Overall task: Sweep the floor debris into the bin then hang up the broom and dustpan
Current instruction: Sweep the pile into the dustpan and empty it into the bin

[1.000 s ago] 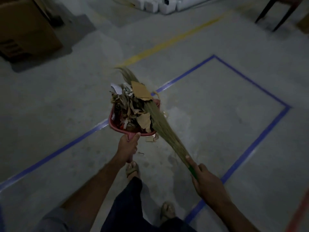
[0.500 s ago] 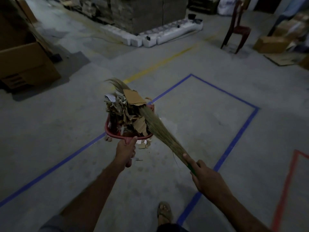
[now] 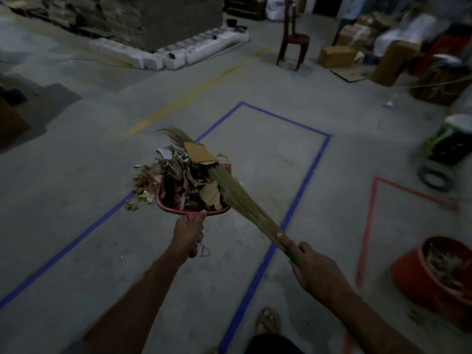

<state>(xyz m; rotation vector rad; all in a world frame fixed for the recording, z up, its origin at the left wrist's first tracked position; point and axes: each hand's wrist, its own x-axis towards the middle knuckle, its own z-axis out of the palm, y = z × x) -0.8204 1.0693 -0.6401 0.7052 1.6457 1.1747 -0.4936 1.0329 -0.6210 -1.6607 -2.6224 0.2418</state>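
Two hands are busy at once, and the load between them looks shaky: the red dustpan (image 3: 194, 204) is heaped well above its rim with torn cardboard and dry leaves (image 3: 189, 172), and crumbs at its left edge seem to be spilling over already, though blur makes it hard to say whether they are falling or just hanging there. That is the main worry from where I stand; any tilt to the left, or a quick turn toward the bin (image 3: 439, 274), would likely shed more onto the concrete floor (image 3: 76, 175) and mean sweeping again. The bin sits low and well off to the right of the dustpan, already holding some scraps, so the pan has to travel across with the pile balanced. The left hand (image 3: 187, 232) has its fingers curled round the dustpan handle, thumb on top, arm stretched forward with the pan held out level in front of the body. The right hand (image 3: 313, 267) grips the broom (image 3: 237, 198) at its green neck, forefinger laid along the bristles, arm angled inward so the bristle head lies across the right side of the dustpan, pinning the debris. If that pressure eases, I'd guess the loose cardboard sheet on top goes first.
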